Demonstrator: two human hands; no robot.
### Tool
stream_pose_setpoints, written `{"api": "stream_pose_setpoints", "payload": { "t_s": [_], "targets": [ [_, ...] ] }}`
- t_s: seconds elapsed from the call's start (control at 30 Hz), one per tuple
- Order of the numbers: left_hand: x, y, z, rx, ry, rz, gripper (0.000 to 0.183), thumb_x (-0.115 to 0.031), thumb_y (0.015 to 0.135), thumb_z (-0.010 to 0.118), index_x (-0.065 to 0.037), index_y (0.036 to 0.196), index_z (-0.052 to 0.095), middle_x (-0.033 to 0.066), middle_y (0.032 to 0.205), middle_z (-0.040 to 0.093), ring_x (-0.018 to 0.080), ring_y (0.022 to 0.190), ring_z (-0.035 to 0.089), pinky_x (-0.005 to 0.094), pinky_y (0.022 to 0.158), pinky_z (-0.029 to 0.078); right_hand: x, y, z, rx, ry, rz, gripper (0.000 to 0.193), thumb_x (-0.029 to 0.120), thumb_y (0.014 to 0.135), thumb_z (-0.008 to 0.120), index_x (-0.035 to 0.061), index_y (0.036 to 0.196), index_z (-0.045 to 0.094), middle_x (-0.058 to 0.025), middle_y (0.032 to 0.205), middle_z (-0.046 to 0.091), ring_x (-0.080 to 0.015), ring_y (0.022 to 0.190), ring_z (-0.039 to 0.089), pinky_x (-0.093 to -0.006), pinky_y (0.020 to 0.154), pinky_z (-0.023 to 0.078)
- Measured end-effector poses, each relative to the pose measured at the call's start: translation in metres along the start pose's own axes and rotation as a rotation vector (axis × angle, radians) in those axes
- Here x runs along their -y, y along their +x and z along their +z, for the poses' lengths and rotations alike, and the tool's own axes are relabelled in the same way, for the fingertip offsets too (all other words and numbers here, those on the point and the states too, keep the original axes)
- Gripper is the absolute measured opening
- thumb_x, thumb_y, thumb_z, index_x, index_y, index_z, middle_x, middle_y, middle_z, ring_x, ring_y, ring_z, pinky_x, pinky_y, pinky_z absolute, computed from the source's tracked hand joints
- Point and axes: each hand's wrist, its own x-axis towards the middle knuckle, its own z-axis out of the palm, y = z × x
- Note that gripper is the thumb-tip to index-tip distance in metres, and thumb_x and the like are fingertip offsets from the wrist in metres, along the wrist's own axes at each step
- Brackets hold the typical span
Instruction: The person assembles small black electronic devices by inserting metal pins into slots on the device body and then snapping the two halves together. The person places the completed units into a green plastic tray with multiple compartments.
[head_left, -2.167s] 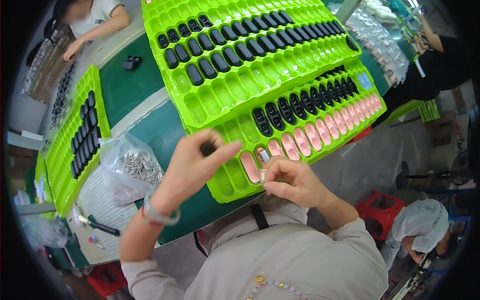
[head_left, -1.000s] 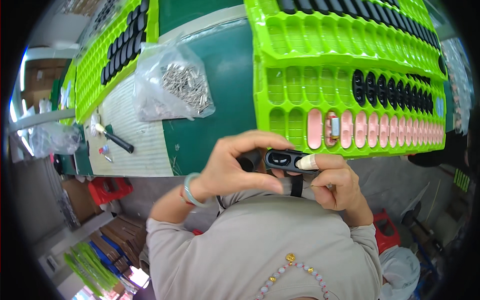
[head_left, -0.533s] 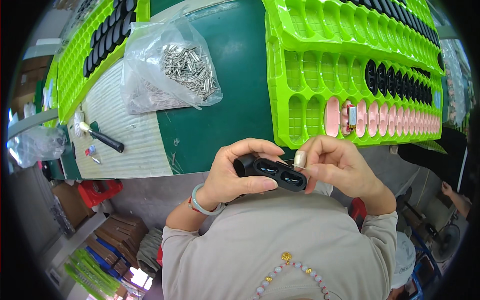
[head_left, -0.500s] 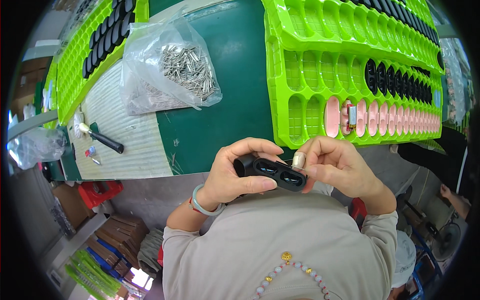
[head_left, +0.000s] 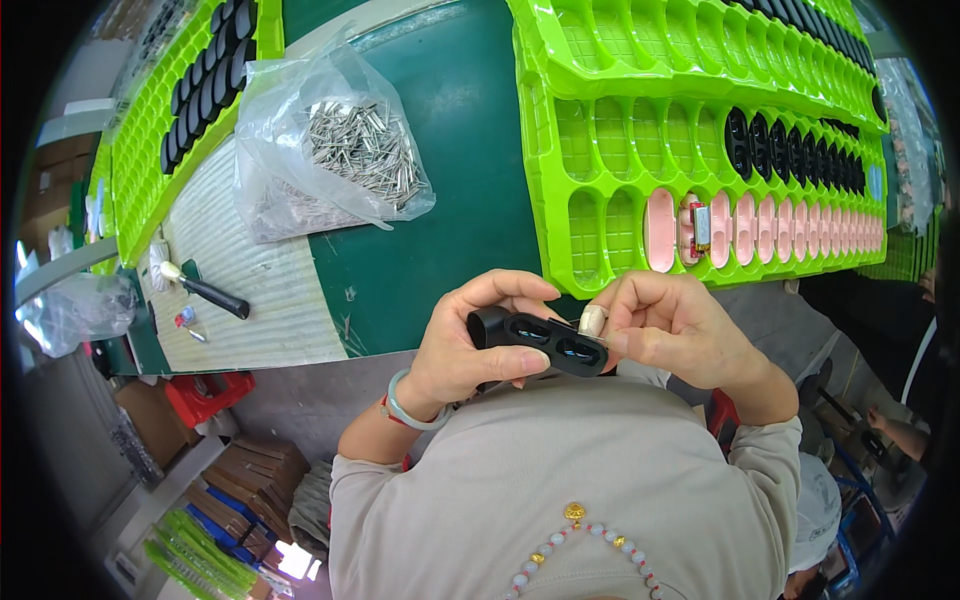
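Note:
My left hand [head_left: 460,335] is closed around a black earbud charging case [head_left: 553,335], in front of my body near the table's front edge. Two glossy oval hollows show in the case's upper face, and a rounded black part sticks up at its left end. At the case's right end my right hand [head_left: 680,325] is pinched on a thin metal pin [head_left: 587,334], held against the long far edge. A pale cover wraps one fingertip of that hand. The pin's far tip is too fine to make out.
Beyond my hands lies an open plastic bag of metal pins [head_left: 365,150]. Bright green trays [head_left: 555,190] at right hold pink and black case parts. Another green tray [head_left: 135,190] stands at far left. A black-handled tool [head_left: 215,295] rests on the pale ribbed sheet [head_left: 260,310].
The case and both hands have shifted very slightly to the left. The right fingertips stay at the case's right end, and both grips look the same. The view has moved a little.

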Motion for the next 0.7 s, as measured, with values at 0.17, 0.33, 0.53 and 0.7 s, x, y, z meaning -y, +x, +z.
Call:
{"api": "stream_pose_setpoints", "payload": {
  "t_s": [0.17,0.33,0.53,0.7],
  "targets": [
    [0.0009,0.0007,-0.0001,-0.004,-0.027,-0.024,0.049,-0.005,0.069,0.074,-0.001,0.113,0.052,0.0116,0.094,0.065,0.0092,0.068,0.061,0.0188,0.052,0.050,-0.0020,0.0001,0.0010,-0.002,0.027,-0.048,0.007,0.003,0.088,0.054,-0.0034,0.089,0.051,-0.0077,0.091,0.058,-0.0136,0.084,0.061,-0.0273,0.075,0.052],
    [0.0031,0.0016,-0.0014,0.003,-0.042,-0.028,0.050,-0.005,0.069,0.074,0.000,0.113,0.052,0.0113,0.094,0.064,0.0091,0.068,0.061,0.0187,0.052,0.050,0.0006,-0.0004,0.0049,-0.053,0.090,-0.018,0.007,0.002,0.085,0.057,-0.0022,0.083,0.051,-0.0111,0.096,0.056,-0.0141,0.082,0.059,-0.0272,0.073,0.052],
    [0.0024,0.0015,-0.0018,0.010,-0.049,-0.031,0.051,-0.006,0.069,0.074,0.000,0.114,0.051,0.0110,0.094,0.064,0.0088,0.067,0.060,0.0188,0.053,0.050,0.0001,0.0000,0.0063,-0.050,0.101,-0.038,0.008,0.004,0.086,0.057,-0.0020,0.083,0.051,-0.0114,0.096,0.056,-0.0139,0.082,0.059,-0.0273,0.073,0.052],
    [0.0036,0.0006,-0.0027,0.018,-0.065,-0.028,0.051,-0.005,0.069,0.074,0.000,0.114,0.051,0.0113,0.094,0.064,0.0094,0.069,0.061,0.0191,0.053,0.051,0.0001,0.0003,0.0069,-0.066,0.109,-0.011,0.008,0.003,0.085,0.057,-0.0019,0.083,0.051,-0.0115,0.096,0.056,-0.0137,0.081,0.059,-0.0275,0.073,0.052]
  ]
}}
